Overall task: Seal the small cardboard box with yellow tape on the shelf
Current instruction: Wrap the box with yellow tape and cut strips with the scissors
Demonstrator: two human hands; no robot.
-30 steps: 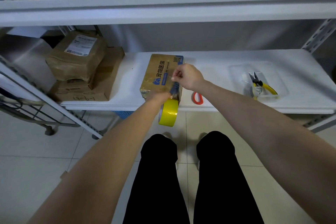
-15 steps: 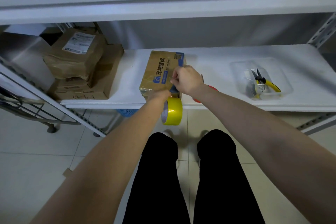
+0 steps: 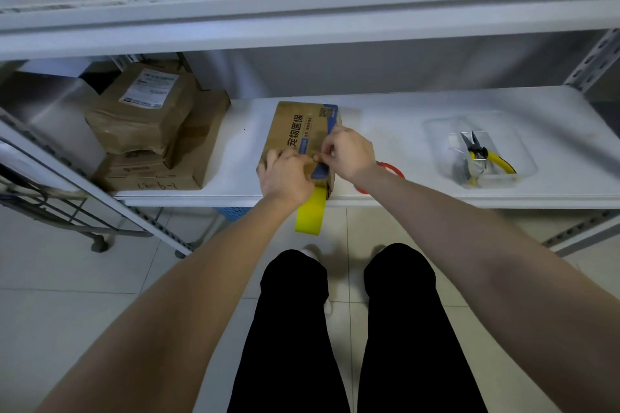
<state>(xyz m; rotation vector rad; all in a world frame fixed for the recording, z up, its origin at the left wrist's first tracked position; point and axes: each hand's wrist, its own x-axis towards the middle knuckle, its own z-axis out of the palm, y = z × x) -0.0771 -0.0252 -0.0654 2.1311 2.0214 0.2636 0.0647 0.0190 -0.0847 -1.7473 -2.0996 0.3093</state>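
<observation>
Small cardboard box (image 3: pixel 295 126): sat on the middle shelf (image 3: pixel 385 131), close to the front edge, printed side up, with the top looking folded flat.
Left hand (image 3: pixel 285 176): lay over the near end of the box with its fingers bent onto the top. Couldn't tell if it actually gripped anything or just held the box down.
Right hand (image 3: pixel 350 152): was on the box's right side with thumb and fingertips pinched together, right up against the left thumb. My guess is it had the loose tape end, but that bit was too small to see.
Yellow tape (image 3: pixel 310 216): the roll hung edge-on just below the shelf's front edge, under the left hand and right in front of the box's near face. What kept it hanging was hidden.
Done so far: not a lot, tbh. No yellow strip showed anywhere on the visible part of the top, so I'd call this the very start of the first strip.
Left to do: stick the end down, run the tape along the top seam, press it flat and cut it off the roll.
Cutter: a red ring-shaped thing (image 3: pixel 391 168) lay on the shelf just behind the right wrist, mostly hidden, so no idea what it was.
Other stuff: yellow-handled pliers (image 3: pixel 483 154) in a clear tray (image 3: pixel 526 161) off to the right, and a stack of brown parcels (image 3: pixel 144 117) to the left, both well apart from the box.
</observation>
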